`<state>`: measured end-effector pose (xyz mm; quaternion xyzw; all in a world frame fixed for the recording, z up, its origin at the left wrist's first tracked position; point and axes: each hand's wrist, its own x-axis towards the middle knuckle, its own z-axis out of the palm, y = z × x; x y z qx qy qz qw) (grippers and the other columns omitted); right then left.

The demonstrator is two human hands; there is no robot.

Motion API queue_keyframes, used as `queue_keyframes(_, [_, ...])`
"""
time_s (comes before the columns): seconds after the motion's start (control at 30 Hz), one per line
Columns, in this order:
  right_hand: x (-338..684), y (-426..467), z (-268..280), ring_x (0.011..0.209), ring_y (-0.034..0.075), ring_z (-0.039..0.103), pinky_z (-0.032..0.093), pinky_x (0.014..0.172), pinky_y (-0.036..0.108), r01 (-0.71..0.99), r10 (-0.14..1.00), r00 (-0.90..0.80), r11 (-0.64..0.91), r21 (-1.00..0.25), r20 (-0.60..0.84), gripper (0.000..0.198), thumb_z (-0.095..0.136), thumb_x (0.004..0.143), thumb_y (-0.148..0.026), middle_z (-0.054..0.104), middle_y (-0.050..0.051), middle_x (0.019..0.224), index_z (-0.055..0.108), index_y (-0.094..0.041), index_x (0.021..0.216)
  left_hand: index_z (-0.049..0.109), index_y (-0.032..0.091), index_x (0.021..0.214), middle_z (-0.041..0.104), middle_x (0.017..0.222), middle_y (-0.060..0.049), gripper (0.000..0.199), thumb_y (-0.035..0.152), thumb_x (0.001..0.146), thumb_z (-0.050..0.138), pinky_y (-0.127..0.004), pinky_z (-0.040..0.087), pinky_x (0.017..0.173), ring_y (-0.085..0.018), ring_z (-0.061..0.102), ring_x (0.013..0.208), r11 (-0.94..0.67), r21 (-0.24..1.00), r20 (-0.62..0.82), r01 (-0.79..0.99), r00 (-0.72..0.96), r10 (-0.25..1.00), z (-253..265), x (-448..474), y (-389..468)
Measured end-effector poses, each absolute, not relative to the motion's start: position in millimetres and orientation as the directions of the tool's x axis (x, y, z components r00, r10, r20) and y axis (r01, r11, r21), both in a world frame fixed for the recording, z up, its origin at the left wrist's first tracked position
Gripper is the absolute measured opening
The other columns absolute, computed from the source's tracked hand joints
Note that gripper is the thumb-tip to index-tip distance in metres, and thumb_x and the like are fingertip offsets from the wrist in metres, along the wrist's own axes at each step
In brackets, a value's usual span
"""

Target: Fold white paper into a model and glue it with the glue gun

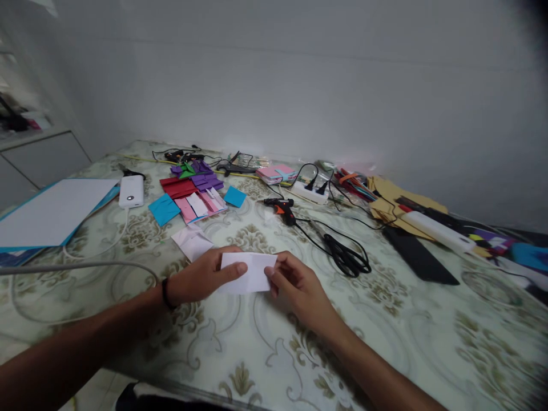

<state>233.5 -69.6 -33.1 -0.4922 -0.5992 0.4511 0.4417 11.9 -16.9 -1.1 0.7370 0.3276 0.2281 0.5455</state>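
A small white sheet of paper [252, 275] is held up just above the patterned tablecloth. At its left end, my left hand [209, 277] grips it with the thumb on the near face. My right hand [293, 282] pinches the right end between thumb and fingers. Beyond my left hand lies another piece of white paper [190, 241], partly hidden by that hand. Folded pink and white papers [201, 204], a red folded paper [178, 187], purple folded papers [206, 181] and a blue paper square [164, 209] lie farther back.
A glue gun [283, 211] with a coiled black cable [346, 257] lies beyond my right hand. Behind it is a white power strip [310, 192]. To the right rests a black phone-like slab [419, 256]. At left are a white power bank [131, 191] and large white sheets [51, 211].
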Motion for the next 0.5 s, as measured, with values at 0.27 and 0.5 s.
queue_keyframes(0.27, [235.1,-67.4,-36.2,0.056,0.012,0.053,0.043,0.058,0.025,0.136,0.991,-0.066,0.122,-0.983,0.114,0.025,0.060,0.095,-0.044,0.052,-0.005,0.068,0.054,-0.021,0.102,0.055,0.017,0.092,0.057,0.080,-0.002,0.041,0.055,0.098,0.041,-0.025,0.055,0.054,-0.016,0.060,0.070,0.044,0.996,-0.082,0.082,0.557,0.826,-10.4,14.1,-15.7])
queue_keyframes(0.5, [233.5,-69.7,-36.2,0.068,0.011,0.057,0.051,0.063,0.026,0.191,0.980,-0.119,0.179,-0.965,0.159,0.050,0.062,0.093,-0.032,0.059,0.005,0.111,0.047,-0.029,0.140,0.052,0.018,0.085,0.056,0.069,0.001,0.041,0.057,0.096,0.047,-0.022,0.052,0.038,-0.015,0.062,0.055,0.128,0.991,-0.119,0.023,0.564,0.817,-21.9,13.5,-12.6])
